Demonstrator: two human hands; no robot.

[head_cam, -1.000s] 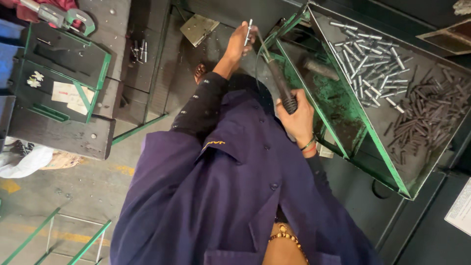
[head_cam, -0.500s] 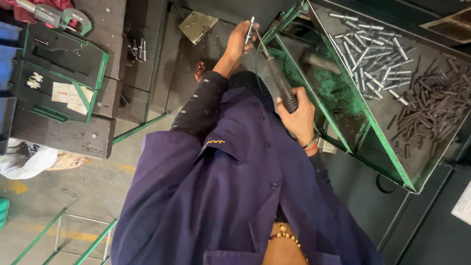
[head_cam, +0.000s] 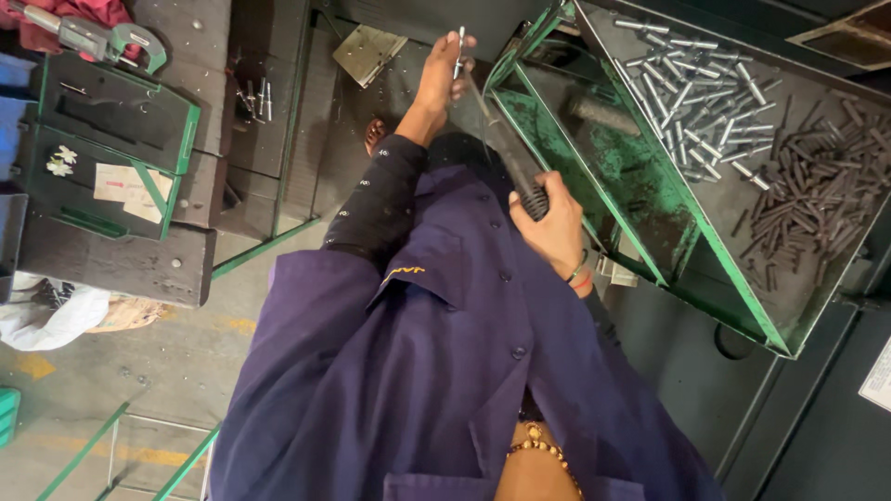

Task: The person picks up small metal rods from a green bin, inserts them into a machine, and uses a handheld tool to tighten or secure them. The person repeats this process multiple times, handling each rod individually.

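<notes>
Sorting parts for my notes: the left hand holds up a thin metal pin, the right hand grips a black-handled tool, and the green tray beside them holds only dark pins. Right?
Not quite. The head view shows the green tray holding shiny silver pins as well as dark pins. The rest stands: left hand holds the thin metal pin, right hand grips the black-handled tool.

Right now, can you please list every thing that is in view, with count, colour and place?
metal pin: one, silver, held up in left hand
file tool: one, dark, ribbed handle in right hand
tray: one, green, at right
shiny pins: many, silver, upper tray
dark pins: many, dark, right of tray
micrometer: one, green, top left
case: one, green, open, at left
left hand: one, raised
right hand: one, on the handle
</notes>
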